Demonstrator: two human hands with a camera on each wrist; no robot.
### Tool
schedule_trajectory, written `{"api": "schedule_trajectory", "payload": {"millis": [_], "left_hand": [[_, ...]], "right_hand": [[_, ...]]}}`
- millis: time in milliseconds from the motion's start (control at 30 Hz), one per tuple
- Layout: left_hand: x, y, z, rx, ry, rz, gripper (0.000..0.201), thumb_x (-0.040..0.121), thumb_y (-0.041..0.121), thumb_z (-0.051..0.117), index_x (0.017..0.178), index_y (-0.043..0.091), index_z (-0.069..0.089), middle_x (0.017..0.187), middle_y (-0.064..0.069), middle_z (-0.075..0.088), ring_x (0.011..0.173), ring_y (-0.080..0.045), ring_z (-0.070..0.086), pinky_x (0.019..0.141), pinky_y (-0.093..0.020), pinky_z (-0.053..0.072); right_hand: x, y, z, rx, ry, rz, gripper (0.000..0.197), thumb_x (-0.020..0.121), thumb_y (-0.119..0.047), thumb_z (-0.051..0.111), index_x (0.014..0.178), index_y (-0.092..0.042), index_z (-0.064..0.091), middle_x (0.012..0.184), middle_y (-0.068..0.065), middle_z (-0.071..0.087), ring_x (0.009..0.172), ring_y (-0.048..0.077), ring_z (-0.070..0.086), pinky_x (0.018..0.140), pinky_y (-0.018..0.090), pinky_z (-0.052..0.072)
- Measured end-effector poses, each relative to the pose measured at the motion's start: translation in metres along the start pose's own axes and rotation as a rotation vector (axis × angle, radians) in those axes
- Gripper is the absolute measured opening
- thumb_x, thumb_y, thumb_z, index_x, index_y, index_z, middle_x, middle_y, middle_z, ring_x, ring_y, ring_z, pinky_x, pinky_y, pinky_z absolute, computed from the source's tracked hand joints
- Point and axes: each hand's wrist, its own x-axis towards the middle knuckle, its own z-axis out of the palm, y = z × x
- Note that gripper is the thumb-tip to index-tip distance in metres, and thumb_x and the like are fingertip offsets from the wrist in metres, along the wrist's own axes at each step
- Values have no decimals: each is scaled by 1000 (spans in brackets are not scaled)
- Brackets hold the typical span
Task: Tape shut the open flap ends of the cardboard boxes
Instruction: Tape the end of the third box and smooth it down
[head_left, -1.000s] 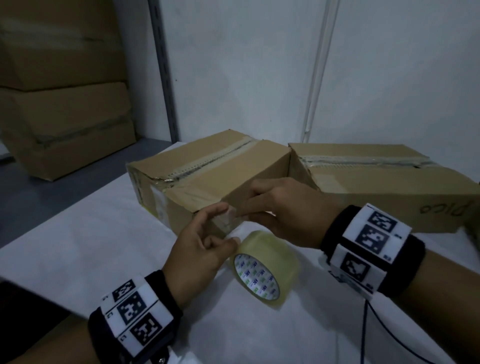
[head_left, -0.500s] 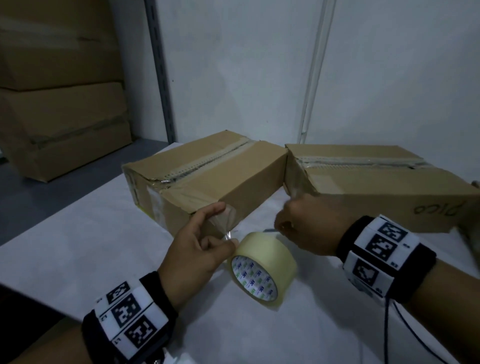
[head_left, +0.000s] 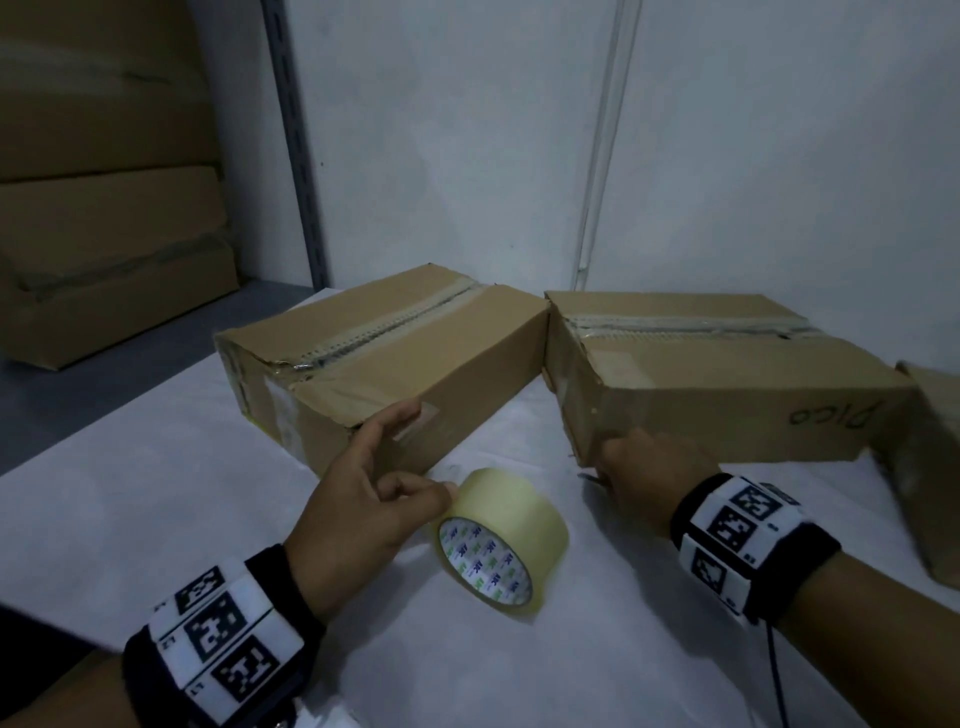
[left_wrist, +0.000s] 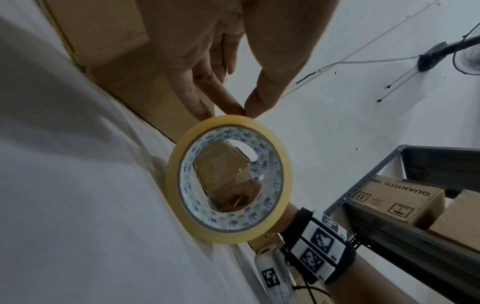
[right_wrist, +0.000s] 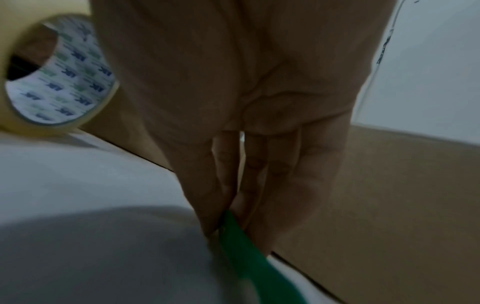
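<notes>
Taping station: two cardboard boxes on the white table, tape roll between the hands.

The left hand (head_left: 363, 512) pinched thumb to fingertip at the top edge of the tape roll (head_left: 498, 540), which stood on edge just in front of the left box (head_left: 384, 358); its index finger touched a tape strip (head_left: 421, 421) on that box's near side. The right hand (head_left: 644, 478), at the near corner of the right box (head_left: 727, 395), gripped a green-handled tool (right_wrist: 241, 242) between thumb and fingers; the tool's type could not be told.
</notes>
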Motion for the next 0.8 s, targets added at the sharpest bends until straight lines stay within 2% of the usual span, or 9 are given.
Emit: {"api": "schedule_trajectory", "payload": {"millis": [167,267,333,400,500,533,600,733,800], "left_hand": [[2,-2,1,-39,-1,24,73,68,-2,78,125,32,46,73,20,72,72,-8,68,73,-19,56],[0,0,2,-37,-10,37,74,61,7,79,122,35,47,82,26,72,76,-10,70,79,-27,57],[0,2,3,-48,-2,36,75,60,5,83,119,35,49,93,26,71,78,-13,71,76,-28,58],[0,3,4,-64,11,28,72,66,-2,79,122,32,49,101,22,71,79,-16,72,72,-25,58],[0,2,4,-79,13,21,71,70,-7,74,125,30,48,116,10,67,81,-19,72,68,-23,56],[0,2,4,-79,10,20,71,70,-7,73,125,29,48,113,8,69,80,-20,71,68,-23,55],[0,2,4,-82,-2,17,74,69,-6,74,129,27,45,103,8,73,81,-21,72,68,-22,55],[0,2,4,-72,7,21,77,63,4,78,129,29,45,117,11,66,87,-25,72,70,-24,56],[0,1,4,-60,10,24,75,67,0,77,128,29,45,114,13,68,88,-26,72,70,-24,56]], "right_hand": [[-5,1,0,121,39,-18,26,91,-35,52,93,-14,66,99,11,66,86,30,62,85,39,54],[-12,-2,-17,358,258,-157,25,93,-39,53,75,-25,61,72,-3,61,70,19,61,67,27,50],[-20,-16,-32,609,396,-288,20,92,-36,58,86,-21,70,77,-9,67,72,8,62,62,15,44],[-25,-32,-44,767,418,-429,18,89,-33,64,98,-20,73,90,-8,71,83,5,63,65,8,45],[-25,-46,-50,722,408,-596,19,85,-28,71,102,-22,74,97,-7,68,89,6,62,66,6,45],[-24,-48,-51,672,409,-626,19,85,-28,71,102,-22,74,99,-5,68,89,7,61,65,5,43],[-22,-49,-53,602,398,-651,19,86,-29,69,102,-22,75,102,-2,68,91,9,59,64,3,37],[-20,-51,-53,598,342,-626,15,89,-27,66,99,-22,75,99,-6,63,83,4,56,64,-1,34],[-20,-52,-53,612,294,-598,14,91,-25,63,97,-19,73,99,-6,60,82,1,55,64,-1,35]]}}
